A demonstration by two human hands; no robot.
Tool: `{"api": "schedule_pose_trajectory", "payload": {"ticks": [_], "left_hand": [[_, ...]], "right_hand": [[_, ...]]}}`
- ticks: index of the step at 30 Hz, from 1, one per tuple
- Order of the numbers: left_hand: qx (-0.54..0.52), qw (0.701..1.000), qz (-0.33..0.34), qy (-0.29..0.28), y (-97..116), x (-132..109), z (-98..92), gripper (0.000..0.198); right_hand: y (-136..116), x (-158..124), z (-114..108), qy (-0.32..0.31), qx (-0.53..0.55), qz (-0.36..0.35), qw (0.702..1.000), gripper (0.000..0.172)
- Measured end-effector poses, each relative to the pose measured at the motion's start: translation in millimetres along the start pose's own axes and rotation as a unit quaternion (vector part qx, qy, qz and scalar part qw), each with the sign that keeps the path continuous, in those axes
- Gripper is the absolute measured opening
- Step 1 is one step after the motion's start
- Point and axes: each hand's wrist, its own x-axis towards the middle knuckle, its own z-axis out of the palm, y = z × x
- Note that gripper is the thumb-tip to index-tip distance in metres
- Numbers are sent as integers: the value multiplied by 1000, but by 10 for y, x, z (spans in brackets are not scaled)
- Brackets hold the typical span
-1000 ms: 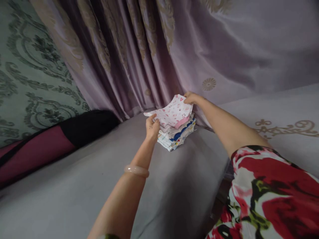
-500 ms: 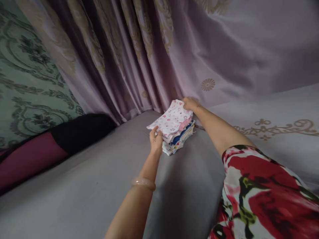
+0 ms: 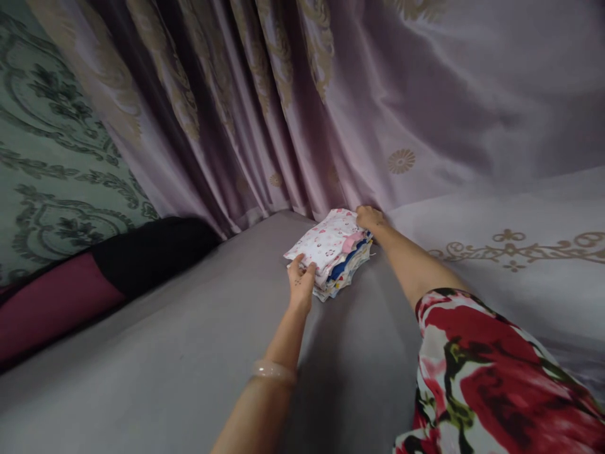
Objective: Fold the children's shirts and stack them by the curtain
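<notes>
A stack of folded cloths [image 3: 350, 266] rests on the grey surface near the curtain, with blue, white and patterned layers showing at its side. On top lies a white cloth with pink and red prints [image 3: 324, 241]. My left hand [image 3: 301, 282] is at the near left corner of this top cloth, its thumb and fingers pinching the edge. At the far right corner, my right hand [image 3: 370, 218] has its fingers closed on the same cloth; its fingertips are partly hidden.
The grey padded surface [image 3: 189, 340] extends to the left and front. A black and maroon item [image 3: 108, 271] lies along the patterned green wall. Purple curtains [image 3: 293, 126] hang right behind the stack.
The top cloth has come down onto the stack and lies flatter. Both my hands have moved slightly down and to the right with it, still at its corners.
</notes>
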Motion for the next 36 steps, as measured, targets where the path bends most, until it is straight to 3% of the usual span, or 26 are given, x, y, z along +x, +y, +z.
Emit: {"api": "schedule_pose_trajectory", "payload": {"ticks": [8,12,15,19,26,31,36], "left_hand": [[-38,998,-44,-23,135,-178,26,60],[-17,998,-39,-40,173,-226,28,59],[2,999,-25,-48,125,-243,34,67],[1,998,4,-68,19,-246,62,69],[11,999,28,-41,-85,-253,98,62],[33,996,78,-23,-136,-305,61,50],[37,994,73,-66,-104,-414,-113,47]], "right_hand": [[-163,-70,80,47,14,-28,998,39],[-245,4,162,10,41,-25,999,45],[-223,26,279,-28,58,0,998,56],[-146,-23,393,-43,73,16,996,58],[-257,-88,239,-32,63,5,997,54],[-637,-366,179,-10,57,-100,993,57],[-859,-803,325,-6,36,-175,984,62]]}}
